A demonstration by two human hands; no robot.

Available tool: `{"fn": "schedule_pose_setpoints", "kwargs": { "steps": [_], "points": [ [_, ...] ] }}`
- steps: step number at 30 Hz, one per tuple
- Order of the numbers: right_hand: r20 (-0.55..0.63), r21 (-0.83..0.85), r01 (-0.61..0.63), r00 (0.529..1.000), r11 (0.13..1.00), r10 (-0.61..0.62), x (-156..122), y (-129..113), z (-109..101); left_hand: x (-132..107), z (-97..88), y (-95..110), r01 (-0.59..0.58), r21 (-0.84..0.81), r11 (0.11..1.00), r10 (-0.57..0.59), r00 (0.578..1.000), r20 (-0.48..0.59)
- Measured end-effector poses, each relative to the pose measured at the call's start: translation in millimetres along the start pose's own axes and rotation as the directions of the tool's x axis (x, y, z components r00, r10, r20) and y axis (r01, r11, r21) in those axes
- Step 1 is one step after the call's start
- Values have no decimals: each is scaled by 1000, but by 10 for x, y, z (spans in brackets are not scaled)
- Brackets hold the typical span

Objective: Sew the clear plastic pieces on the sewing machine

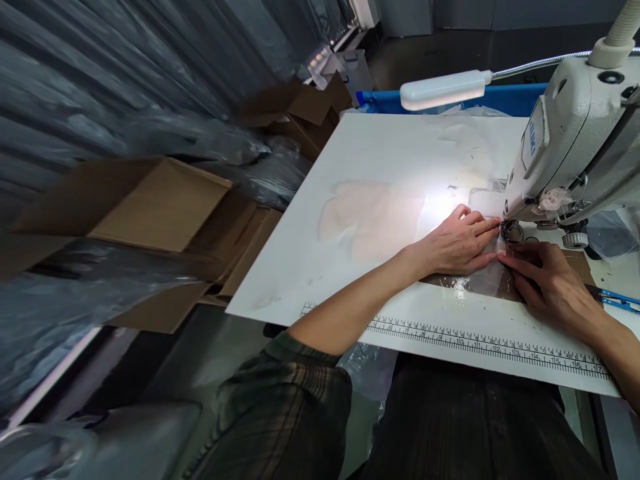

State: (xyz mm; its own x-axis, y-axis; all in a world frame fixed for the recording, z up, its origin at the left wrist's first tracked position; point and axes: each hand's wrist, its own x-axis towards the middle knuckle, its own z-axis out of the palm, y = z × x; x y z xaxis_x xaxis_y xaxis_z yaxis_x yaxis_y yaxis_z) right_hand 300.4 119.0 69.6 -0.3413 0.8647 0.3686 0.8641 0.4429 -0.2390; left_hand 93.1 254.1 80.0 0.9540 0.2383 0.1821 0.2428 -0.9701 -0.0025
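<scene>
My left hand [457,243] lies flat with fingers stretched out, pressing a clear plastic piece [475,280] on the white sewing table [380,153] right at the needle area [510,233] of the white sewing machine [565,147]. My right hand [545,277] rests just right of it, fingers extended and pressed on the same clear piece below the presser foot. A pale pink fabric shape [373,217] lies on the table left of my left hand.
A lamp [443,90] on a gooseneck shines over the table. A printed ruler [490,340] runs along the table's near edge. Open cardboard boxes [150,207] and plastic bags stand at the left. Blue-handled snips [620,301] lie at the right edge.
</scene>
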Motion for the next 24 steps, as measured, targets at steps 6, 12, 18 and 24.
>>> {"fn": "schedule_pose_setpoints", "kwargs": {
  "steps": [6, 12, 18, 24],
  "points": [
    [-6, -2, 21, 1000, 1000, -21, 13, -4, -1, -20, 24, -5, -2, -28, 1000, 1, 999, -39],
    [-42, -2, 15, 999, 1000, -15, 6, -1, 21, -23, 44, 8, 19, -51, 999, -21, 999, -38],
    [-81, -1, 20, 997, 1000, -20, 0, 10, 55, -2, 13, 44, 38, -6, 999, -38, 999, -21],
    [-94, -7, 28, 995, 1000, -29, -28, 53, 97, 1, 18, 76, 27, 34, 999, -26, 999, -27]
  ]
}}
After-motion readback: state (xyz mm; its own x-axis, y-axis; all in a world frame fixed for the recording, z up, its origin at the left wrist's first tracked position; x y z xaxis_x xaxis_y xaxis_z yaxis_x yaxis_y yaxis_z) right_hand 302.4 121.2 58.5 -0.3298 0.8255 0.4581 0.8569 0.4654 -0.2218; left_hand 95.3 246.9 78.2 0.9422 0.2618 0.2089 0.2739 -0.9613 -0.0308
